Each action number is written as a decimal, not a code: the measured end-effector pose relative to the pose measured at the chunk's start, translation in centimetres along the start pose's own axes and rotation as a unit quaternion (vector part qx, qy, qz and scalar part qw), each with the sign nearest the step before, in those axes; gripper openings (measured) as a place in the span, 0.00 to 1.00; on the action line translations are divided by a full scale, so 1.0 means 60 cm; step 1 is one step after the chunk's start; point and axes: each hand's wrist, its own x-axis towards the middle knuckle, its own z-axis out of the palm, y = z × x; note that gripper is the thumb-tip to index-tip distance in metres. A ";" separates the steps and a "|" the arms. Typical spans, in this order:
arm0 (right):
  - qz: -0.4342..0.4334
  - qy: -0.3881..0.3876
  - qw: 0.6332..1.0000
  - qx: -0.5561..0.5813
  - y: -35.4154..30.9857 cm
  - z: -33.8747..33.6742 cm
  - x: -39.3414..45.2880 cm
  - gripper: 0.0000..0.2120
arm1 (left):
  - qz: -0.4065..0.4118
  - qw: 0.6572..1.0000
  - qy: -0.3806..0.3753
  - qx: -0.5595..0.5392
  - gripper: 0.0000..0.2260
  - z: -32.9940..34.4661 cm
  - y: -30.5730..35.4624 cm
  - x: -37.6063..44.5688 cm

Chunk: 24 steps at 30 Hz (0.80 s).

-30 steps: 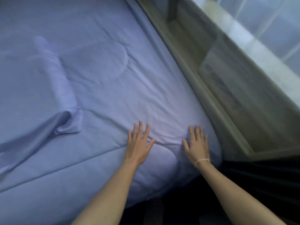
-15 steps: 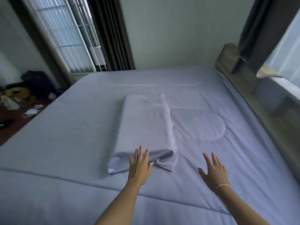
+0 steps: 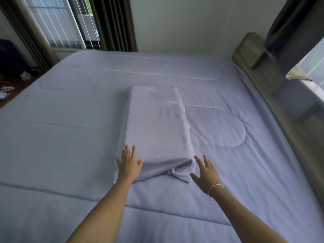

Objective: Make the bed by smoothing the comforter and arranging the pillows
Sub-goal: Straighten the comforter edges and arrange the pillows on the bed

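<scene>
A pale lilac quilted comforter [image 3: 70,120] lies flat across the whole bed. In its middle rests a long flat pillow [image 3: 157,123] in a matching case, its loose open end bunched toward me. My left hand [image 3: 128,163] is open, fingers spread, resting on the pillow's near left corner. My right hand [image 3: 206,174] is open too, fingers straight, just beside the pillow's near right corner, over the comforter. Whether it touches the case I cannot tell.
A padded tan headboard [image 3: 252,55] runs along the bed's right side under a window with a dark curtain [image 3: 287,23]. Vertical blinds [image 3: 57,21] and dark drapes stand at the far left. A dark bag [image 3: 12,58] and clutter sit on the floor at left.
My view swung up from the bed's corner to the whole bed. Both hands left the comforter's edge and moved forward to the near end of the pillow.
</scene>
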 end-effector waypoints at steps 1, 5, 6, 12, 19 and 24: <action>0.004 -0.003 1.000 0.003 0.003 0.001 0.004 0.35 | -0.003 1.000 -0.002 0.002 0.32 0.006 0.004 0.008; 0.026 -0.022 0.999 0.026 0.014 0.013 0.027 0.35 | -0.037 0.999 -0.002 -0.030 0.35 0.025 0.009 0.041; 0.028 -0.028 0.998 0.041 0.012 0.018 0.037 0.35 | -0.058 0.997 -0.004 -0.048 0.37 0.028 0.008 0.050; -0.001 -0.061 0.996 0.070 -0.033 0.057 0.128 0.39 | -0.141 0.984 -0.029 -0.103 0.46 0.072 -0.011 0.118; 0.022 -0.053 0.998 0.005 -0.047 0.124 0.190 0.48 | -0.154 0.986 -0.019 -0.062 0.48 0.110 -0.004 0.135; 0.026 -0.048 0.998 -0.033 -0.040 0.151 0.210 0.51 | -0.159 0.987 -0.013 -0.029 0.48 0.133 -0.001 0.149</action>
